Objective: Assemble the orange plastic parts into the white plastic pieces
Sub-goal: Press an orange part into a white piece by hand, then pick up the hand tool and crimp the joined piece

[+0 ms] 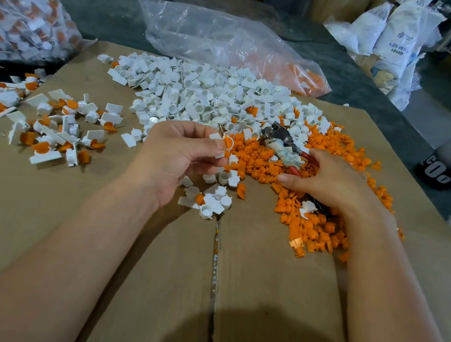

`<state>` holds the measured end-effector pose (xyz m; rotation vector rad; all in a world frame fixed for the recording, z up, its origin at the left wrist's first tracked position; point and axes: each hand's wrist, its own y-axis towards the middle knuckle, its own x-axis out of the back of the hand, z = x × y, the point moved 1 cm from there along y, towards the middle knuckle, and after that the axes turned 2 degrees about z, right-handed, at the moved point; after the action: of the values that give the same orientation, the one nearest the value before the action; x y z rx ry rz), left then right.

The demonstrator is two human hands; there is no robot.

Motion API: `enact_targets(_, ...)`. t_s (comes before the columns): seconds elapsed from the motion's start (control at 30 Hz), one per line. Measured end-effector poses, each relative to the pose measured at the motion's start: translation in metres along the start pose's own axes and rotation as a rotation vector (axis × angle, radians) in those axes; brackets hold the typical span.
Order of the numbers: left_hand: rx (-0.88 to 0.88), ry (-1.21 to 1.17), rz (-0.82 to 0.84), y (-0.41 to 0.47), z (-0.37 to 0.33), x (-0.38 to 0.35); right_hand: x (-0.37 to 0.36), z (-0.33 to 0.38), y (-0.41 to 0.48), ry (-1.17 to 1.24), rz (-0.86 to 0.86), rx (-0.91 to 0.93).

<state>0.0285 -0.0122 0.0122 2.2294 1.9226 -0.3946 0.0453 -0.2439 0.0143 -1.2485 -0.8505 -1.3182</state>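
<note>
My left hand is raised a little above the cardboard and pinches a white piece with an orange part seated in it. My right hand lies palm down on the heap of loose orange parts, fingers pointing left; what its fingertips touch is hidden. A large pile of white pieces spreads across the back of the cardboard. Joined white-and-orange pieces lie scattered at the left.
Red-handled pliers rest on the orange heap just beyond my right hand. A clear bag with orange parts lies behind the piles, and a full bag of joined pieces stands at the far left. The flattened cardboard covers the table.
</note>
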Motion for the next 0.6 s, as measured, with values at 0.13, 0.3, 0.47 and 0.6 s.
enact_targets(0.13, 0.001, 0.002, 0.001, -0.0006, 0.0006, -0.0005, 0.0007, -0.0008, 0.0023, 0.001, -0.055, 0.008)
enact_targets(0.3, 0.001, 0.002, -0.004, -0.0001, 0.0006, 0.0002, 0.0007, -0.003, 0.0036, -0.027, 0.017, 0.001)
enact_targets(0.47, 0.001, 0.0, -0.009, 0.0008, 0.0013, -0.0002, 0.0039, -0.0011, -0.0001, 0.076, -0.038, 0.024)
enact_targets(0.6, -0.002, -0.001, -0.003, 0.0009, 0.0017, 0.0001, 0.0039, 0.0046, -0.0009, 0.055, -0.166, 0.022)
